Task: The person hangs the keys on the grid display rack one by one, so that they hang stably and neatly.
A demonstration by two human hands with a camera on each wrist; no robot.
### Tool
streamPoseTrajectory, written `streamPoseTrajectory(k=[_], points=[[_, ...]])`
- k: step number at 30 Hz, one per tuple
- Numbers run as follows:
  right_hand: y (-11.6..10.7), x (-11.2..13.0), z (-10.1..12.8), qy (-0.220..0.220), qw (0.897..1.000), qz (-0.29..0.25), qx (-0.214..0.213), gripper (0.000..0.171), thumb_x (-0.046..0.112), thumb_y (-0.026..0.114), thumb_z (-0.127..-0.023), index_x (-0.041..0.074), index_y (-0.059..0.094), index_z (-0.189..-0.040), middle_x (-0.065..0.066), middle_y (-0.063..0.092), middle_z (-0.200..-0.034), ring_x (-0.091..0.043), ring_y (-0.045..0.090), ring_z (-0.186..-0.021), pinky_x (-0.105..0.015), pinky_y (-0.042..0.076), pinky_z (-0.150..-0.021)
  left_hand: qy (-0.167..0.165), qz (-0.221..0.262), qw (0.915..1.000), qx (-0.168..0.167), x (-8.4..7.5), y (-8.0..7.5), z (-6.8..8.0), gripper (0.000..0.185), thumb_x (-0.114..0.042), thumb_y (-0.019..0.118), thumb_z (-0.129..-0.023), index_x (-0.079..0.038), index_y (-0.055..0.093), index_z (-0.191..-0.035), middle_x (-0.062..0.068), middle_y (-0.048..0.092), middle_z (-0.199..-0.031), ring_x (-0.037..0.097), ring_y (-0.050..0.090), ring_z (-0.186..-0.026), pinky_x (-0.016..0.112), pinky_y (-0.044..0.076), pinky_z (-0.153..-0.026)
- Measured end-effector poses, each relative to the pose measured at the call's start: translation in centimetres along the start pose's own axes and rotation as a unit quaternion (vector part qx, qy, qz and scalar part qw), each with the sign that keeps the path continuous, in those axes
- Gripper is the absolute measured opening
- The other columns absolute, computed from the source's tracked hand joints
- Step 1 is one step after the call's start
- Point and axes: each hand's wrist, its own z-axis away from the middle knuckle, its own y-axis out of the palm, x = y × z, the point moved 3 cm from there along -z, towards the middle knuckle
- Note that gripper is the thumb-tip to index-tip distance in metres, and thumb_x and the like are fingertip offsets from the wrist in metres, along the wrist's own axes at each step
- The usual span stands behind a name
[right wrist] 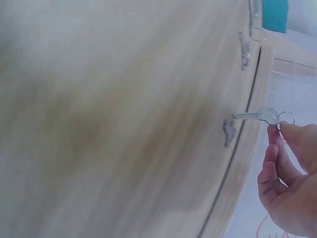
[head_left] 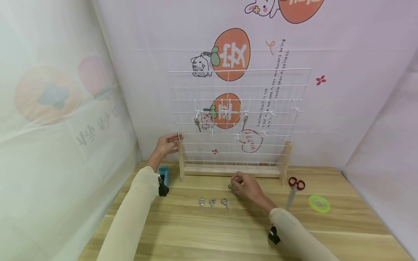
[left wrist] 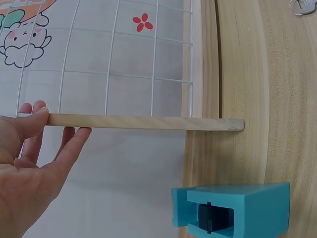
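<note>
A white wire grid panel (head_left: 238, 108) stands in a wooden stand (head_left: 232, 169) at the back of the table. Two keys hang on its hooks (head_left: 197, 123) (head_left: 245, 119). My left hand (head_left: 169, 142) (left wrist: 37, 136) holds the top of the stand's left wooden post (head_left: 180, 159) (left wrist: 143, 122), thumb on one side and fingers on the other. My right hand (head_left: 243, 185) (right wrist: 280, 134) pinches a silver key (right wrist: 265, 116) by its ring, just above the tabletop in front of the stand. Three more keys (head_left: 212, 202) (right wrist: 245, 53) lie in a row left of that hand.
Red-handled scissors (head_left: 295, 189) and a green tape roll (head_left: 319, 203) lie at the right of the wooden table (head_left: 202, 232). A teal box (head_left: 164, 174) (left wrist: 237, 208) sits by the stand's left foot. Printed sheets wall in the left, back and right sides.
</note>
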Motion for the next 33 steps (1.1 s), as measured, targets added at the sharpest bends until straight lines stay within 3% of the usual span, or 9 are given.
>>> streamPoseTrajectory(k=[9,18,27,33], points=[[-3.1,1.5,-0.3,-0.053,0.998,0.001,-0.045,0.005,0.007,0.076,-0.095,0.006,0.075,-0.1,-0.005,0.079,-0.089,-0.019,0.074,-0.075,-0.022,0.052,-0.056,0.005,-0.003,1.0,0.006,0.3,-0.1,-0.2,0.044,0.0,0.058,-0.105,-0.007,0.057,-0.149,0.014,0.059,-0.148,0.032,0.055,-0.138,0.052,0.052,-0.105],[-7.1,3.2,-0.6,-0.089,0.992,0.037,-0.08,0.01,0.007,0.076,-0.096,0.008,0.079,-0.105,-0.004,0.079,-0.086,-0.016,0.07,-0.071,-0.023,0.047,-0.051,0.01,0.005,0.9999,0.012,0.6,-0.2,0.1,0.045,0.0,0.058,-0.105,-0.006,0.056,-0.15,0.015,0.057,-0.149,0.033,0.055,-0.137,0.052,0.052,-0.106],[-11.6,4.9,-1.3,-0.098,0.989,0.052,-0.098,0.016,0.002,0.074,-0.096,0.002,0.079,-0.111,-0.008,0.078,-0.087,-0.013,0.058,-0.059,-0.023,0.051,-0.056,0.011,0.006,0.9999,0.012,0.4,-0.3,0.2,0.045,-0.001,0.058,-0.106,-0.006,0.055,-0.15,0.016,0.057,-0.149,0.034,0.052,-0.14,0.053,0.051,-0.107],[-15.1,5.9,-1.7,-0.119,0.984,0.054,-0.122,0.017,-0.002,0.073,-0.095,-0.001,0.079,-0.11,-0.014,0.079,-0.096,-0.013,0.05,-0.053,-0.019,0.044,-0.048,0.011,-0.002,0.9999,0.013,0.2,0.0,0.5,0.044,-0.002,0.057,-0.106,-0.004,0.055,-0.15,0.016,0.057,-0.15,0.034,0.053,-0.139,0.053,0.051,-0.107]])
